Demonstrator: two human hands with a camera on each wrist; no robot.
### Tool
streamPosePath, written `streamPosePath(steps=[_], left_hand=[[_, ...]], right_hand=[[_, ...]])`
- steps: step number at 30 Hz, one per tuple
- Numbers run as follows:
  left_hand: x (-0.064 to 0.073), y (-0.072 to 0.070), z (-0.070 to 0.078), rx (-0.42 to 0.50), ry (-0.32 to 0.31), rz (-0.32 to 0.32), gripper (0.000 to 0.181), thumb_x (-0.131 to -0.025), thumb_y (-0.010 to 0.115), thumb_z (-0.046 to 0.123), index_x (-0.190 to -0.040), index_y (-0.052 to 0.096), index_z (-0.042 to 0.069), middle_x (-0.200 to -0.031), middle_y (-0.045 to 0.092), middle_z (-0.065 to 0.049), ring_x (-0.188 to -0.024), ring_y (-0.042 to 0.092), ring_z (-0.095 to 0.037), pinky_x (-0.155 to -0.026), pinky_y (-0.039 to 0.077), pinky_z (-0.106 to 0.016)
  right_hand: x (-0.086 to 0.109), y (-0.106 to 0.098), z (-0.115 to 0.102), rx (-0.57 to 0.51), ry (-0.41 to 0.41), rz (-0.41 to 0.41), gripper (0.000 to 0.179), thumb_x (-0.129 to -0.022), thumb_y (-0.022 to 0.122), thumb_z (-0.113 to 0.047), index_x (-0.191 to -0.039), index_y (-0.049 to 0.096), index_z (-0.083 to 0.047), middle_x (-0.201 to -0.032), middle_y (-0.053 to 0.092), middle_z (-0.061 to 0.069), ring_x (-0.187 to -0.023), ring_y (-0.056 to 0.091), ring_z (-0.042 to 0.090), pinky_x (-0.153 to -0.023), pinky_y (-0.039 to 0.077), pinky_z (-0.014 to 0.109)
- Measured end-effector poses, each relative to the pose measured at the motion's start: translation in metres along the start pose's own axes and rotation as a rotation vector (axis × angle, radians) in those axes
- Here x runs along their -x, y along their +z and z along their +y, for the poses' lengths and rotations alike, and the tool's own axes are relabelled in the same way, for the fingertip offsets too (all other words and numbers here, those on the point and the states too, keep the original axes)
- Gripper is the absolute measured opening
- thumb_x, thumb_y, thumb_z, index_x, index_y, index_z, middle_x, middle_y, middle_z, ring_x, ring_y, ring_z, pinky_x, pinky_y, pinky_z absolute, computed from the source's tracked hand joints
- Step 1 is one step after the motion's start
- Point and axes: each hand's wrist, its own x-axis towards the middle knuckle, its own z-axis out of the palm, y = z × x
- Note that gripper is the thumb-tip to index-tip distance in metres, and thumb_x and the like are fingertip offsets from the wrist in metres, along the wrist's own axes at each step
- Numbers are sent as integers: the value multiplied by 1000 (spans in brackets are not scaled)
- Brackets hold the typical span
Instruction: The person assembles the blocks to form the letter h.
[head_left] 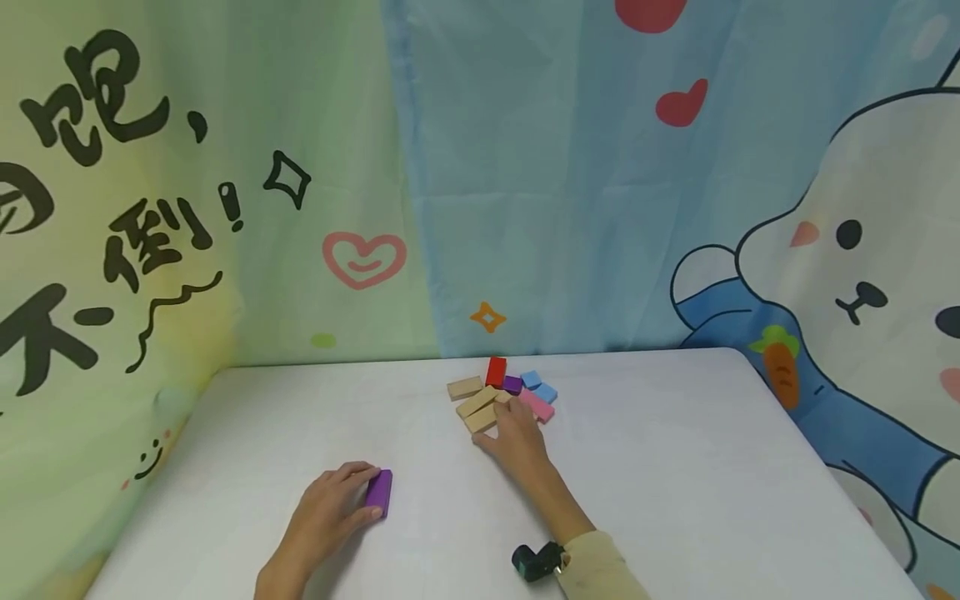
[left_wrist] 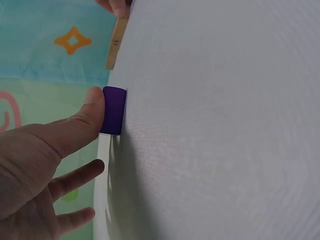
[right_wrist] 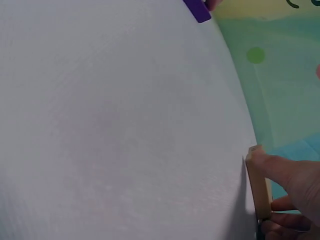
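A purple block (head_left: pixel 379 493) on the white table is pinched lengthwise by my left hand (head_left: pixel 322 512), thumb at its near end and a finger at the far end. The left wrist view shows the thumb against this purple block (left_wrist: pixel 114 111), two other fingers spread below. Farther back, my right hand (head_left: pixel 519 442) reaches into a small pile and holds a plain wooden block (head_left: pixel 482 418) at the front. From the right wrist, the thumb covers one end of the wooden block (right_wrist: pixel 258 192) and fingers lie at its other end.
Around the right fingertips lie other wooden blocks (head_left: pixel 465 387), a red block (head_left: pixel 496 372), a small purple block (head_left: pixel 512 384), a pink block (head_left: pixel 537 405) and blue blocks (head_left: pixel 546 392). The white table (head_left: pixel 675 467) ends at a printed curtain (head_left: pixel 510 183) behind.
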Motion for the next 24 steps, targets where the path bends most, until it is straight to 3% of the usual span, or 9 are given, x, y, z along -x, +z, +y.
streamPosePath(steps=[10, 16, 24], left_hand=[[-2, 2, 0, 69, -41, -33, 50, -71, 76, 28, -116, 63, 13, -118, 61, 2, -106, 58, -23, -93, 43, -44], [-4, 1, 0, 53, -30, -35, 50, -71, 76, 27, -116, 63, 12, -118, 61, 1, -106, 57, -23, -92, 44, -44], [-1, 1, -4, 37, 2, 4, 49, -70, 76, 27, -115, 64, 12, -116, 62, 0, -104, 58, -24, -90, 45, -44]], right_hand=[[-3, 9, -1, -23, 44, 63, 68, -74, 74, -39, -123, 50, 1, -115, 52, 15, -108, 49, 24, -92, 50, 38], [2, 9, 1, -41, 51, 43, 68, -75, 73, -40, -123, 50, 1, -116, 51, 15, -109, 49, 24, -93, 49, 38], [6, 8, -1, -54, 41, 38, 63, -74, 74, -40, -115, 54, 3, -107, 51, 13, -96, 49, 20, -85, 51, 35]])
